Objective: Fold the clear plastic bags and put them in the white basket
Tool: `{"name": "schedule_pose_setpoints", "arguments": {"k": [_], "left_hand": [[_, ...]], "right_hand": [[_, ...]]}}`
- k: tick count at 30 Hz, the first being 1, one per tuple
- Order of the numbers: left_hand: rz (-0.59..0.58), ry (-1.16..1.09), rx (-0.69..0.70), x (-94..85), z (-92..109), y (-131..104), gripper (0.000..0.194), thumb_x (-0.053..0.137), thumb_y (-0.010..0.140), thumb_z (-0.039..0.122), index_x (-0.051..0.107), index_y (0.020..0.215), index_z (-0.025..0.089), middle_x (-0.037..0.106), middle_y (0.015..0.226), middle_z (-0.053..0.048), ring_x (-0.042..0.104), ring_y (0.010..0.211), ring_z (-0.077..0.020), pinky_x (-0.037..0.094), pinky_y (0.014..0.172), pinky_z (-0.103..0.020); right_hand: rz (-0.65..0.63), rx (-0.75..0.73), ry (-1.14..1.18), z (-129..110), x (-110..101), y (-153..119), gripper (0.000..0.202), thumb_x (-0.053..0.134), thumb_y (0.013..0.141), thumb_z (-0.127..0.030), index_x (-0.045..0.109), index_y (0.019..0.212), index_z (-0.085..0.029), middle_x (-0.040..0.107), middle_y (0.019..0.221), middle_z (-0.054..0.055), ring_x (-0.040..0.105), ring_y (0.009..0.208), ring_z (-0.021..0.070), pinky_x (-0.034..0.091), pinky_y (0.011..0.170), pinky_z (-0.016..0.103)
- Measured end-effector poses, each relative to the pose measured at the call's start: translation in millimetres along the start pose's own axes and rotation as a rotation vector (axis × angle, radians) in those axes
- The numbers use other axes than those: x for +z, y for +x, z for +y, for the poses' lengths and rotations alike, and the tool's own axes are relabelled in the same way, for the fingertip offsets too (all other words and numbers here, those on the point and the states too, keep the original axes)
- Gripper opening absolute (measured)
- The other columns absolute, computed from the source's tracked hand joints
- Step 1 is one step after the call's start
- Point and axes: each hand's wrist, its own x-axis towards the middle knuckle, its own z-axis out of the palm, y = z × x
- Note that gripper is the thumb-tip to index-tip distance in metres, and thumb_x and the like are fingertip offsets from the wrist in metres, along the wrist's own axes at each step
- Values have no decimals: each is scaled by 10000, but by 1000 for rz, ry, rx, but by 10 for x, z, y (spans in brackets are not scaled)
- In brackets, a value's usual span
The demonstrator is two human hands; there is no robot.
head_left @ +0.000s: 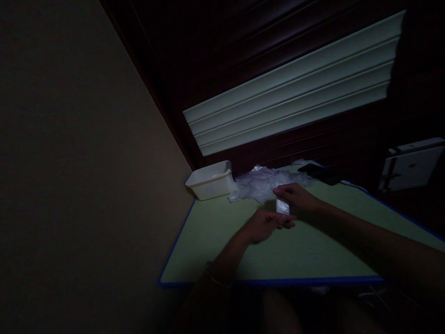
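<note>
A small shiny packet [282, 207] is held between my two hands above the green table. My right hand [295, 195] pinches its upper end with thumb and fingers. At its lower end, my left hand [266, 226] has its fingers pressed together against the packet. Just behind the hands lies a loose pile of clear plastic bags [259, 183]. The picture is dark, and print or contents of the packet cannot be made out.
On the green table [215, 246] with a blue edge, a white bin [212, 182] stands at the back left, against the wall. A dark object [323, 174] with a pale cable lies at the back right. A white box [412, 167] is farther right.
</note>
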Motion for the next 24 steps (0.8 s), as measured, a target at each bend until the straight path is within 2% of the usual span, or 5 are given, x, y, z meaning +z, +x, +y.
{"name": "schedule_pose_setpoints", "arguments": {"k": [6,10,15,20,24], "left_hand": [[-27,26,-21,-18,13,-20,497,403,943,503,651,1206,163,709,1096,-138,648,1016,-225,474,898,-387],[-43,17,-25,-11,-1,-15,507,401,942,507,649,1208,153,703,1109,-145,641,1056,-236,473,913,-398],[-57,-39,-34,-45,12,-27,544,454,898,570,696,1125,138,676,1170,-154,633,1061,-244,472,911,-381],[45,-132,-61,-147,-21,-32,612,504,839,638,730,1036,104,712,1043,-151,651,922,-230,464,905,-387],[119,-298,-63,-162,-29,-10,675,504,812,681,723,1048,88,700,1044,-166,630,1004,-266,435,949,-414]], "right_hand": [[-155,-105,-194,37,-139,21,514,512,852,-617,485,579,-181,424,495,-33,381,453,96,295,440,250],[-170,-170,-306,31,-199,52,526,493,860,-609,448,550,-187,358,517,-44,319,483,93,266,468,258],[-180,-197,-321,-17,-216,43,512,485,871,-591,452,558,-187,369,538,-35,336,506,101,287,490,260],[-163,-210,-328,-27,-211,48,532,487,860,-612,462,545,-184,364,530,-36,335,515,103,284,488,253],[-185,-238,-340,-4,-166,39,521,486,870,-595,486,558,-179,363,544,-38,337,528,102,288,495,248]]}}
